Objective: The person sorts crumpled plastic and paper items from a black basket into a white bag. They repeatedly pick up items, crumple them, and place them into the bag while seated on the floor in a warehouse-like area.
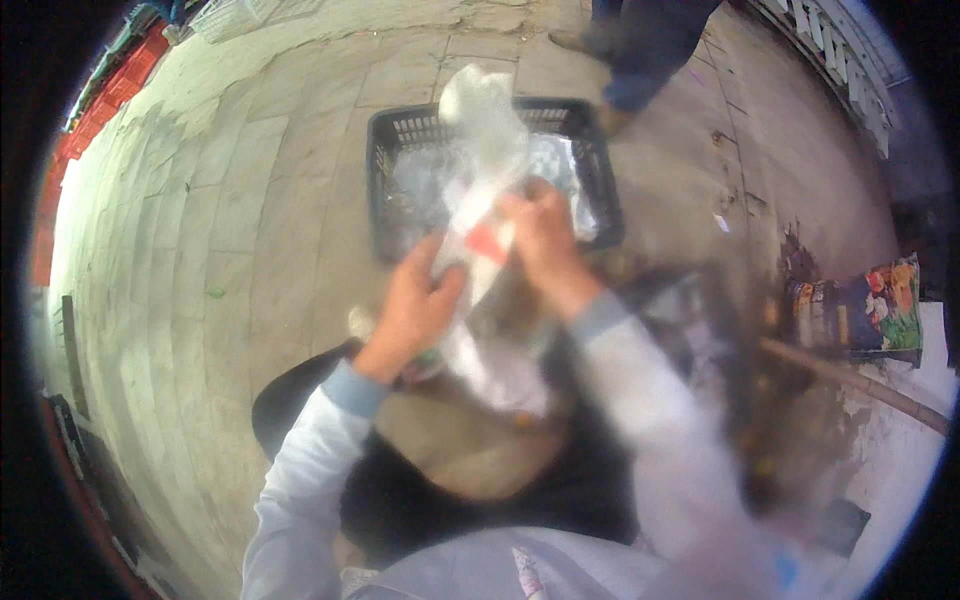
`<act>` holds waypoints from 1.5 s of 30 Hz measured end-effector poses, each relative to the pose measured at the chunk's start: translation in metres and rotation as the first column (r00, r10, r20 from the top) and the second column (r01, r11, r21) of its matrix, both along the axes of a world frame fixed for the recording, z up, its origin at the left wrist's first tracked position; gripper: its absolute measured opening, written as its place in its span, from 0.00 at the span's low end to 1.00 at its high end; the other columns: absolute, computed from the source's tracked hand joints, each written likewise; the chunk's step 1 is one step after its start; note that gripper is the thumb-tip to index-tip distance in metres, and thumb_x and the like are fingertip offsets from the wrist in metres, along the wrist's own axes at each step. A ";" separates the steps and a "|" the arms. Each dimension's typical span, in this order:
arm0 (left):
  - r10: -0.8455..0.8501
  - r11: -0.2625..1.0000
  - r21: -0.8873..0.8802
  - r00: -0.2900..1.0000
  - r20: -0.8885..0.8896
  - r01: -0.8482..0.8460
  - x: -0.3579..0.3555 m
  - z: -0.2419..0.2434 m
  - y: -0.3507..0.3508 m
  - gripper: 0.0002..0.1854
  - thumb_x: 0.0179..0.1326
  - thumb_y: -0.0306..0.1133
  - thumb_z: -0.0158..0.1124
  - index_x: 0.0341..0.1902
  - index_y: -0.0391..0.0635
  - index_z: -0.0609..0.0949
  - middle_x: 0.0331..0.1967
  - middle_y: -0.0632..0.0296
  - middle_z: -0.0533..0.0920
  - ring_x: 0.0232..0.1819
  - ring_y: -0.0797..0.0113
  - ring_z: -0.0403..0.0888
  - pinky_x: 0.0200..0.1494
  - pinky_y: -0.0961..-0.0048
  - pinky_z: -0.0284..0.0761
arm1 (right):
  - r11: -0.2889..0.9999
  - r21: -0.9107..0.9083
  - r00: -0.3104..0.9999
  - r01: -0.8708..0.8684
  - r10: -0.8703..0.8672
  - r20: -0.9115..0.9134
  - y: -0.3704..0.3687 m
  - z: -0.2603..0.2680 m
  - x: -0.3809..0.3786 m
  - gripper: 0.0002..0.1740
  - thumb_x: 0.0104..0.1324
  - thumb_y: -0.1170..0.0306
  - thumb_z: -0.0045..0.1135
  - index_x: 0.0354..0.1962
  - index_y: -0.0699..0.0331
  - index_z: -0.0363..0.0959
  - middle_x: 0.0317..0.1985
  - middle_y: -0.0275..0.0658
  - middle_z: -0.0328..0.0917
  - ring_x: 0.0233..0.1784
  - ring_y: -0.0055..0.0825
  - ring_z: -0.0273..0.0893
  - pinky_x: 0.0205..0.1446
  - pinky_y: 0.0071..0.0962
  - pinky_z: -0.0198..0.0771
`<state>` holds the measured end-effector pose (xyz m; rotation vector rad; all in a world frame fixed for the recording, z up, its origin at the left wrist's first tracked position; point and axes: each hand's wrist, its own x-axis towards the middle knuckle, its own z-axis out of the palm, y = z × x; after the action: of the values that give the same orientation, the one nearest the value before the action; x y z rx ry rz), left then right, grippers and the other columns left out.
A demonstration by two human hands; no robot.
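Both hands hold a crumpled whitish, translucent plastic bag or sheet [487, 142], which bears a red patch and is blurred. My left hand [416, 307] grips its left side between thumb and fingers. My right hand [544, 232] is closed on its right side, higher up, near the red patch. Beneath and beyond stands a black slatted plastic crate [611, 180] with clear plastic wrapping [420, 176] inside. More white material [495, 375] hangs or lies between my knees, its lower end blurred.
Another person's dark-clothed leg [645, 60] and shoe are just beyond the crate. Red crates [112, 97] line the far left, beside a white basket [229, 19]. A bamboo pole [855, 379] and a colourful printed bag [885, 311] lie at right. Paving slabs cover the ground.
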<state>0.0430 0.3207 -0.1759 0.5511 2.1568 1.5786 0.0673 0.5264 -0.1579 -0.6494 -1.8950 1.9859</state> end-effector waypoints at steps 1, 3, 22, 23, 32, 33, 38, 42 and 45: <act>-0.006 1.000 0.009 1.000 0.019 0.006 0.002 0.003 0.000 0.17 0.77 0.30 0.64 0.62 0.32 0.79 0.50 0.59 0.87 0.49 0.74 0.82 0.50 0.73 0.80 | 0.997 0.077 1.000 0.002 -0.001 -0.012 0.005 0.000 0.000 0.13 0.66 0.73 0.64 0.45 0.75 0.82 0.40 0.41 0.87 0.41 0.27 0.83 0.48 0.31 0.76; -0.006 1.000 0.003 0.999 0.050 0.006 0.004 0.008 -0.001 0.17 0.75 0.31 0.65 0.61 0.33 0.80 0.50 0.55 0.87 0.50 0.69 0.83 0.52 0.69 0.80 | 0.995 0.098 0.969 0.020 0.005 -0.245 0.008 -0.003 -0.001 0.13 0.66 0.75 0.62 0.46 0.75 0.82 0.43 0.41 0.87 0.42 0.28 0.83 0.49 0.30 0.77; -0.161 0.987 0.054 0.933 0.323 0.152 0.021 0.005 -0.037 0.19 0.75 0.30 0.64 0.66 0.37 0.80 0.51 0.59 0.86 0.52 0.69 0.82 0.57 0.68 0.79 | 0.907 -0.317 0.944 0.276 -0.318 -0.087 0.064 0.026 -0.022 0.10 0.65 0.74 0.74 0.42 0.69 0.85 0.41 0.38 0.88 0.38 0.27 0.84 0.45 0.31 0.78; -0.156 0.988 0.057 0.930 0.334 0.145 0.019 0.001 -0.038 0.17 0.76 0.29 0.64 0.64 0.37 0.80 0.50 0.61 0.87 0.51 0.72 0.82 0.56 0.70 0.79 | 0.925 -0.240 0.944 0.294 -0.320 -0.078 0.067 0.030 -0.020 0.10 0.65 0.73 0.75 0.41 0.69 0.85 0.40 0.37 0.88 0.37 0.26 0.83 0.44 0.30 0.77; -0.242 0.969 0.070 0.850 0.468 0.238 0.000 -0.003 -0.057 0.23 0.60 0.25 0.65 0.61 0.35 0.82 0.51 0.62 0.87 0.51 0.74 0.83 0.58 0.72 0.78 | 0.912 -0.004 0.907 0.409 -0.407 -0.111 0.096 0.041 -0.009 0.10 0.62 0.72 0.78 0.37 0.69 0.86 0.35 0.36 0.88 0.34 0.24 0.83 0.41 0.29 0.76; -0.262 0.960 0.034 0.852 0.453 0.278 0.001 -0.003 -0.058 0.25 0.60 0.23 0.64 0.63 0.35 0.81 0.51 0.62 0.87 0.51 0.74 0.83 0.59 0.73 0.77 | 0.885 -0.058 0.883 0.461 -0.464 -0.074 0.104 0.043 -0.008 0.11 0.61 0.74 0.79 0.38 0.70 0.86 0.35 0.37 0.88 0.34 0.26 0.83 0.40 0.30 0.76; -0.285 0.953 0.081 0.781 0.556 0.290 0.002 -0.011 -0.068 0.24 0.61 0.21 0.62 0.63 0.34 0.83 0.51 0.61 0.88 0.47 0.73 0.85 0.53 0.70 0.82 | 0.815 0.006 0.811 0.580 -0.577 -0.095 0.143 0.056 0.017 0.14 0.62 0.74 0.78 0.43 0.73 0.86 0.38 0.41 0.89 0.36 0.30 0.86 0.44 0.33 0.80; -0.191 0.962 -0.064 0.822 0.536 0.265 -0.012 -0.027 -0.077 0.17 0.62 0.21 0.62 0.55 0.35 0.86 0.47 0.62 0.89 0.43 0.73 0.84 0.47 0.69 0.83 | 0.831 -0.030 0.823 0.555 -0.554 -0.125 0.155 0.057 0.029 0.16 0.63 0.73 0.78 0.44 0.74 0.86 0.41 0.43 0.89 0.39 0.31 0.87 0.45 0.34 0.81; -0.223 0.934 -0.156 0.866 0.447 0.321 -0.014 -0.042 -0.081 0.14 0.60 0.22 0.63 0.49 0.37 0.86 0.43 0.60 0.89 0.40 0.69 0.83 0.44 0.67 0.80 | 0.827 -0.014 0.821 0.562 -0.559 -0.116 0.157 0.059 0.034 0.16 0.65 0.72 0.77 0.45 0.75 0.86 0.43 0.43 0.89 0.41 0.31 0.88 0.46 0.33 0.81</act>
<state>0.0290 0.2402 -0.2175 0.3768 1.8013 1.1514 0.1015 0.6837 -0.0989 -0.9368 -1.4288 1.5763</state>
